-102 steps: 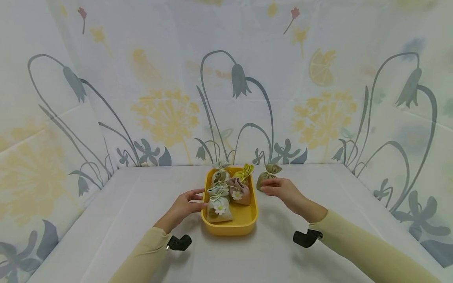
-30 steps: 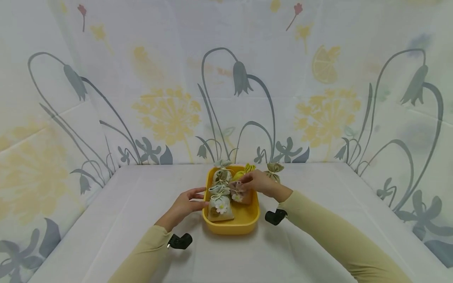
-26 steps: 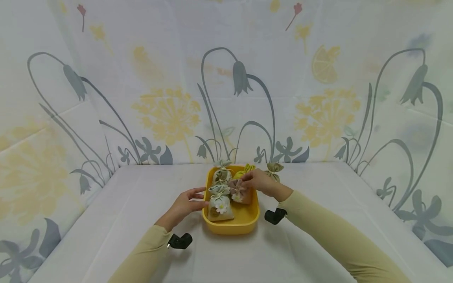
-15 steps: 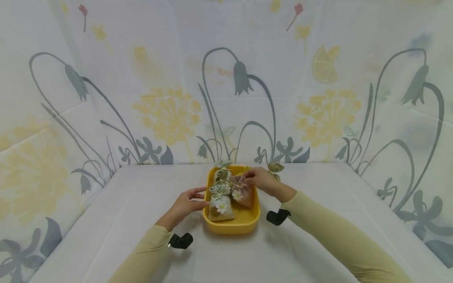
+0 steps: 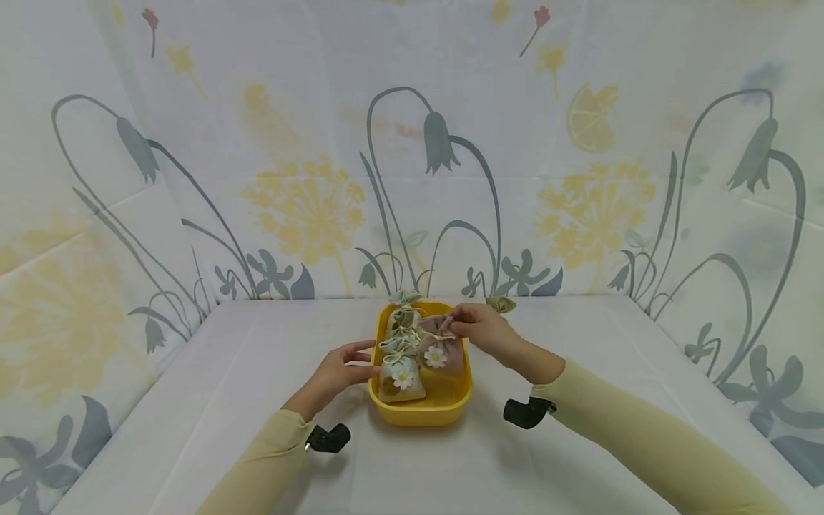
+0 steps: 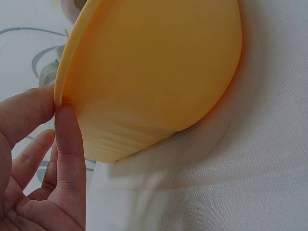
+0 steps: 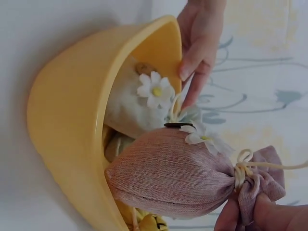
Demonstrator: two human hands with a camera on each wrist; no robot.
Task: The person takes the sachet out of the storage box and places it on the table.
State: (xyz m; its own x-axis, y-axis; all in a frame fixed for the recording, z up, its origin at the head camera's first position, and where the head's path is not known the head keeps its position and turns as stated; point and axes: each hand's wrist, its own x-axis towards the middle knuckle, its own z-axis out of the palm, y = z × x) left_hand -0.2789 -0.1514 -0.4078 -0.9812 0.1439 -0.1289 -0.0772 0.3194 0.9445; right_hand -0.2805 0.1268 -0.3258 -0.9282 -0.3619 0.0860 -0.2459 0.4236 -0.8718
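Note:
My right hand (image 5: 492,335) pinches the gathered neck of a dusty-pink cloth sachet (image 7: 163,178) tied with cream cord. A white fabric flower (image 5: 435,355) decorates its front. In the right wrist view the sachet is raised to the rim of the yellow plastic tub (image 5: 421,416). My left hand (image 5: 332,375) pinches the tub's left rim between thumb and finger. Inside the tub, a pale sachet with a daisy (image 5: 412,392) lies at front left, and a greenish sachet (image 5: 403,320) stands behind it. Part of a yellow sachet (image 7: 150,222) shows low in the right wrist view.
An olive sachet (image 5: 502,304) stands on the white tabletop just right of the tub, mostly hidden behind my right hand. A flower-printed cloth (image 5: 431,214) hangs behind the table. Each wrist carries a black camera (image 5: 528,413).
My right hand has left the olive sachet, moved left over the tub and taken the pink sachet by its neck. It has lifted that sachet slightly. My left hand stays on the rim.

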